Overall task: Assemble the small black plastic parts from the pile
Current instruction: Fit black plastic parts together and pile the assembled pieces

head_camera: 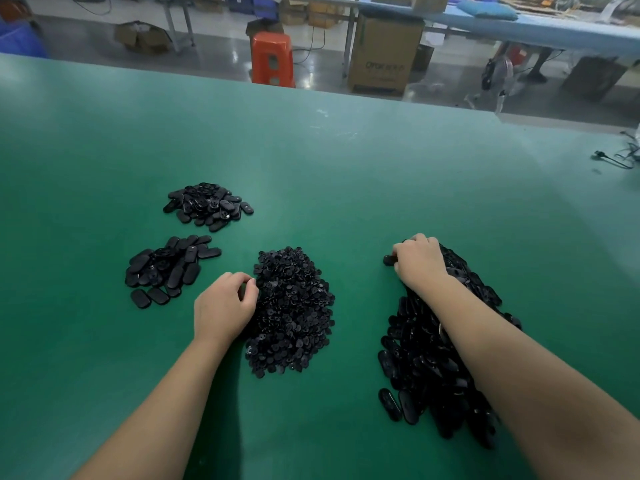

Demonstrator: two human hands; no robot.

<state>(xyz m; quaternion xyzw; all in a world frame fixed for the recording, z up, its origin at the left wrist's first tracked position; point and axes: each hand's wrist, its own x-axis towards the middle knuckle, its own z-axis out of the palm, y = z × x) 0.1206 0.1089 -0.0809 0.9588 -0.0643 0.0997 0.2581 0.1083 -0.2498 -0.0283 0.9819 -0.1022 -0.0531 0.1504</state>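
Green table [311, 150] fills most of the view. Beyond its far edge, grey shop floor [214, 46] w/ an orange plastic stool [273, 58] near centre. Just right of it, tall cardboard box [382, 53] w/ printed lettering, standing upright. Far left, open cardboard box [142, 36] on the floor; blue bin [20, 39] at the left edge. Far right, long blue bench [540, 26] w/ a teal cushion [486, 10] on top. Black cables [616, 157] lie on the table's right edge.
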